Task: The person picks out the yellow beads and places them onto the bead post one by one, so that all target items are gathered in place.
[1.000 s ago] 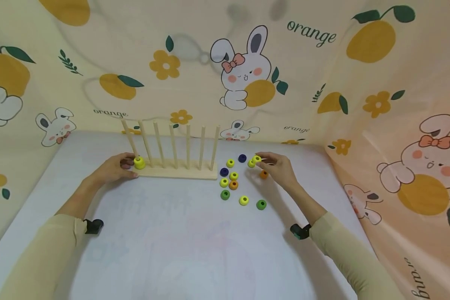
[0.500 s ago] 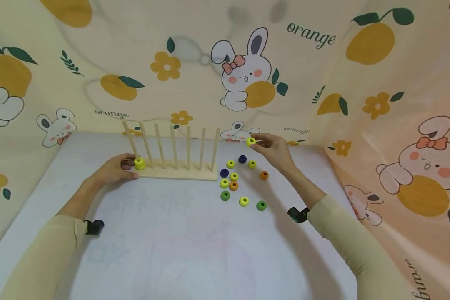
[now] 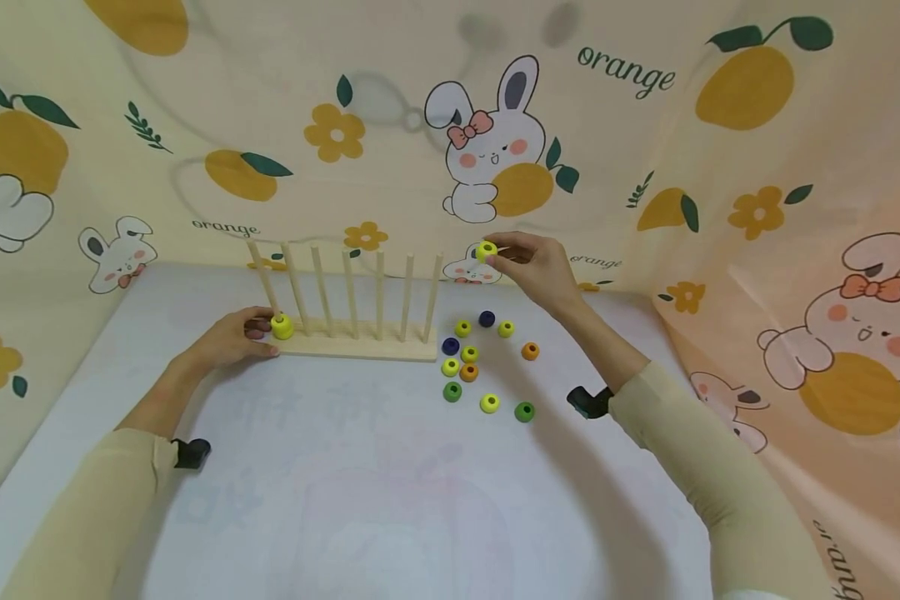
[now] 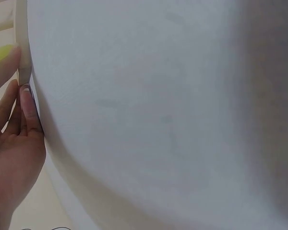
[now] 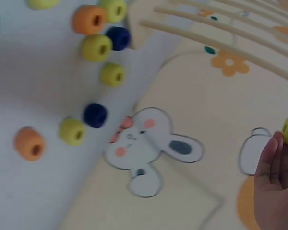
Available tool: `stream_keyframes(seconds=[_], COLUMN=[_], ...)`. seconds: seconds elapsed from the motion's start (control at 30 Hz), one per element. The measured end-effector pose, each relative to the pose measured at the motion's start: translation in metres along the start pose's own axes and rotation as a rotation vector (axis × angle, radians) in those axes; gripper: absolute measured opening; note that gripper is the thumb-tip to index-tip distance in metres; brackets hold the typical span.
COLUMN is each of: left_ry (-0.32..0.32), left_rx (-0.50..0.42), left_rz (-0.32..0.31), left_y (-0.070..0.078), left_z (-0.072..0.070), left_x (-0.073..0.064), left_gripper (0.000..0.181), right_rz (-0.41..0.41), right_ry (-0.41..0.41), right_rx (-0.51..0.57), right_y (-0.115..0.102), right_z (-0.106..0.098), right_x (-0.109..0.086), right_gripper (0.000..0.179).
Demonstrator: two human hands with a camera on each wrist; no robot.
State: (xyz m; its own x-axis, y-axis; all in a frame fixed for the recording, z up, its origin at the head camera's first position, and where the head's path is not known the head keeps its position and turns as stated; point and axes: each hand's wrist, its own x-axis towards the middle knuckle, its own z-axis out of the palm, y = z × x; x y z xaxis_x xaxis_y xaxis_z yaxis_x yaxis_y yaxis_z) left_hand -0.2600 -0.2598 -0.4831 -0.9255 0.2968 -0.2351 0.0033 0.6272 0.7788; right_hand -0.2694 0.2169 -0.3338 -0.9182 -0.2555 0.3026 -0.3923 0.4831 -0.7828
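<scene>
A wooden rack (image 3: 360, 347) with a row of upright pegs stands at the back of the table. My left hand (image 3: 228, 340) grips the left end of its base, thumb in front and fingers behind; the left wrist view shows the base's end (image 4: 22, 48) between them. Yellow beads (image 3: 282, 327) are stacked low on the leftmost peg, right by those fingers. My right hand (image 3: 540, 271) pinches a yellow bead (image 3: 486, 252) in the air, to the right of the rightmost peg and near the height of the peg tops. The other pegs are bare.
Loose beads lie right of the rack: yellow (image 3: 490, 403), dark blue (image 3: 487, 319), orange (image 3: 530, 352) and green (image 3: 525, 412), several in all. A printed cloth (image 3: 390, 183) hangs behind the white table (image 3: 330, 467) and along its sides.
My right hand has lifted the yellow bead from among the loose beads and carried it up and to the left. The left hand has kept its hold on the rack.
</scene>
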Motion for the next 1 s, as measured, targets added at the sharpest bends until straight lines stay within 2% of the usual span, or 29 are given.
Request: stream_keyframes(seconds=[0.33,0.57,0.8,1.0], left_ry=[0.002,-0.003,-0.004,0.004], left_rx=[-0.011,-0.023,-0.022,-0.006], left_rz=[-0.002,-0.015,-0.019,-0.01], left_y=[-0.003,-0.003,-0.002,-0.003], left_z=[-0.001,-0.001,0.001,0.0], left_x=[0.002,0.002,0.003,0.001], left_gripper=[0.08,0.081,0.082,0.083], right_rz=[-0.08,-0.074,-0.115,-0.117], right_ry=[-0.048,-0.074,-0.115,-0.144], right_rx=[0.064,0.105,0.134,0.138], right_y=[-0.036,-0.054,-0.065,-0.078], right_z=[0.012,0.026,0.043,0.057], right_x=[0.026,0.036,0.047,0.056], right_gripper=[0.032,0.031,0.029,0.032])
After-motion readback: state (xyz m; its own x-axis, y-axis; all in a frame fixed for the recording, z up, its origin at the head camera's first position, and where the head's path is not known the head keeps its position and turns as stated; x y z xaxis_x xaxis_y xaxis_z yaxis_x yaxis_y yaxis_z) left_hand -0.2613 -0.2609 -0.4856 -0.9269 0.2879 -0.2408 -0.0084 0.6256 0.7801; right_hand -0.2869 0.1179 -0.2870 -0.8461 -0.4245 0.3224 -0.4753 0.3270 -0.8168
